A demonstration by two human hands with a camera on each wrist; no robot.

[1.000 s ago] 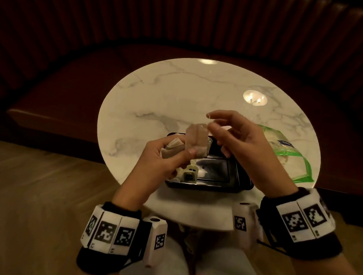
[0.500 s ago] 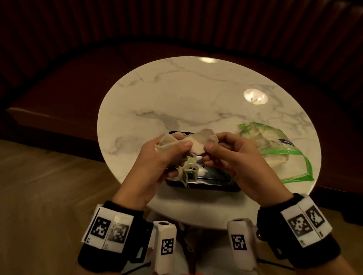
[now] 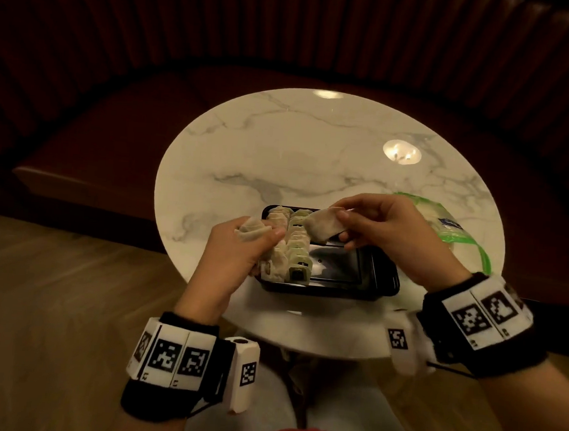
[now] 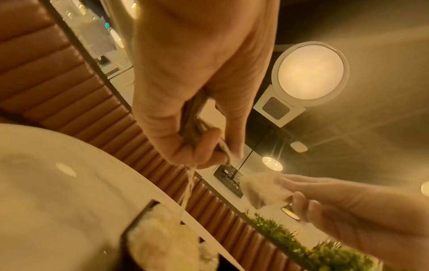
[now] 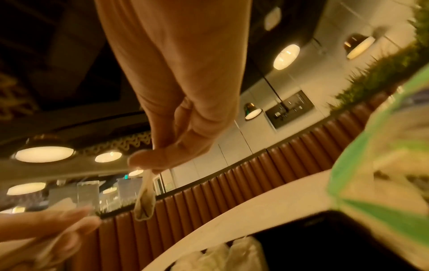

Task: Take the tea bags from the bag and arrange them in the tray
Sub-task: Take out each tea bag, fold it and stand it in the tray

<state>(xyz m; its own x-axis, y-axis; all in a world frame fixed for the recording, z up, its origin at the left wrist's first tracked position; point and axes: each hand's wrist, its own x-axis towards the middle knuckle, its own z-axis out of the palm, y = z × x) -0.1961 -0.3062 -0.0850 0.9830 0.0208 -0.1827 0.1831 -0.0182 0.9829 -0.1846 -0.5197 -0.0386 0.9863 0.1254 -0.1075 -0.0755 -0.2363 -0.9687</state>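
The right hand (image 3: 382,234) pinches one pale tea bag (image 3: 322,227) between thumb and fingertips, holding it in the air above the far end of the tray (image 3: 384,284). The right wrist view shows that bag hanging down from the pinch. The left hand (image 3: 237,259) is curled around a small bundle of tea bags (image 3: 250,232), gripped above the tray's left edge; in the left wrist view thin strings trail down from the fist. The two hands are near each other but not touching.

The tray is black and rectangular and sits on a round white marble surface (image 3: 280,155), close to the person. Two rows of tea bags in the tray (image 3: 293,246) stand along its left side; the right part shows bare black floor. A clear plastic bag (image 3: 455,235) with a green edge lies on the surface just right of the tray, partly behind the right hand. Both wrists wear black bands with square printed markers.
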